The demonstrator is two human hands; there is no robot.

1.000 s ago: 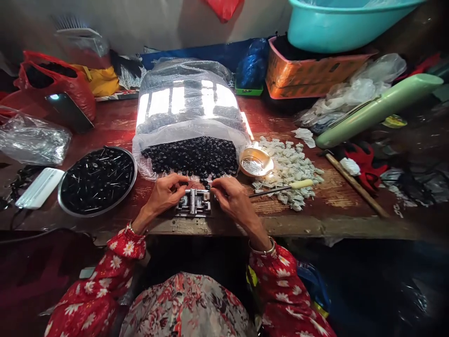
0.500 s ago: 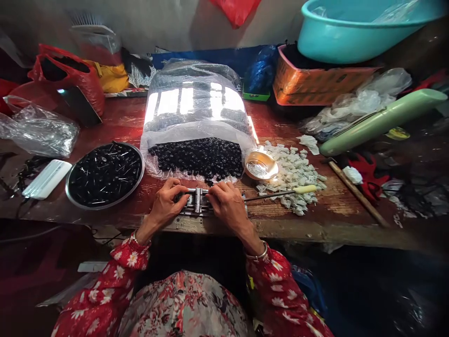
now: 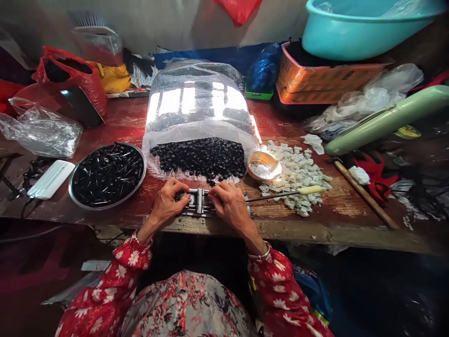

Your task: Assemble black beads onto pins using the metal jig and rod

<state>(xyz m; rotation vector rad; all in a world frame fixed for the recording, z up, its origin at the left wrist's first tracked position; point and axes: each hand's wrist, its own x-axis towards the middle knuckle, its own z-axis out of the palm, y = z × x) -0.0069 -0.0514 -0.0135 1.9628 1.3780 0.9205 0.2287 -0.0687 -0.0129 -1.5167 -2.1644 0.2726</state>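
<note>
A small metal jig (image 3: 200, 202) with rails and a raised middle block lies at the table's front edge. My left hand (image 3: 167, 202) is at its left end, thumb and fingers curled together around something dark that I cannot make out. Over the right end sits my right hand (image 3: 229, 206), its fingertips pinched close to the middle block; what they hold is hidden. A rod with a pale yellow handle (image 3: 310, 189) sticks out to the right of the jig. Just behind the hands, small black round parts (image 3: 203, 161) spill from a clear plastic bag (image 3: 196, 112).
On the left stands a round metal tray (image 3: 144, 175) of black parts with metal pins. An amber bowl (image 3: 263, 166) adjoins a pile of whitish pieces (image 3: 298, 173). Further right lie a wooden stick (image 3: 365, 194) and a green cylinder (image 3: 386, 119). A white box (image 3: 51, 179) is far left.
The whole view has shifted slightly to the right. Both hands stay at the jig, with hardly any visible finger movement.
</note>
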